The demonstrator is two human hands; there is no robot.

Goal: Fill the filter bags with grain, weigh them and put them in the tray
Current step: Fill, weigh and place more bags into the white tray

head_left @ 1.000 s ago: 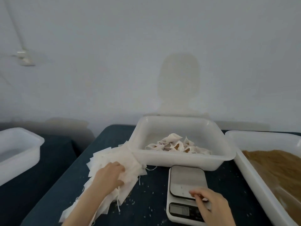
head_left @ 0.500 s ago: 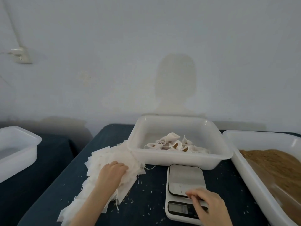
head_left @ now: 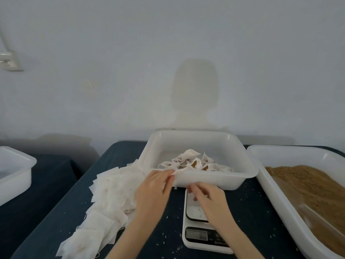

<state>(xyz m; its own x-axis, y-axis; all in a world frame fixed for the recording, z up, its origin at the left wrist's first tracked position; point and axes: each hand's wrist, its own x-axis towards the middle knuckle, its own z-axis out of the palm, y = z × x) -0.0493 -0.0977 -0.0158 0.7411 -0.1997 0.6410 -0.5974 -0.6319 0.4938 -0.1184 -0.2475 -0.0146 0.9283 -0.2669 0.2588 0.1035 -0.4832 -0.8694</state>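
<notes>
Both forearms reach forward over the dark table (head_left: 168, 230). The left hand (head_left: 153, 191) pinches an empty filter bag (head_left: 174, 181) at its fingertips, and the right hand (head_left: 207, 198), fingers curled, pinches the bag's lower edge above the scale (head_left: 197, 221). Just beyond the grip sits the tray (head_left: 246, 176) of filled bags (head_left: 194, 162); the stack of empty bags (head_left: 110, 199) lies left, the grain (head_left: 308, 189) right.

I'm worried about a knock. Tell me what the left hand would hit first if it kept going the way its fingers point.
The left hand points up and right, pinching an empty bag. Straight on, it would probably first meet the near wall of the tray; the gap is hard to judge.
</notes>
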